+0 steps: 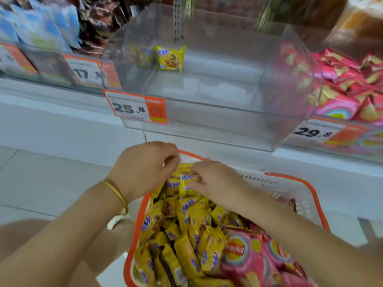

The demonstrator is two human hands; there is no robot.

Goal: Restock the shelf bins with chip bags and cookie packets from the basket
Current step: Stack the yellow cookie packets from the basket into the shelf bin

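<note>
At basket's (136,224) 12 o'clock end: R hand (215,181) pinching cookie pkts (186,204), L hand (145,168) curled, grip unclear; prob bunching load for near-empty bin (207,114) at 12.

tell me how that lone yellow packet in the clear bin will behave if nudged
Likely tips easily: the packet stands upright on one edge in the bin. Probably light, since it looks small and puffy. Its glossy wrapper may slide on the bin's smooth floor.
</note>
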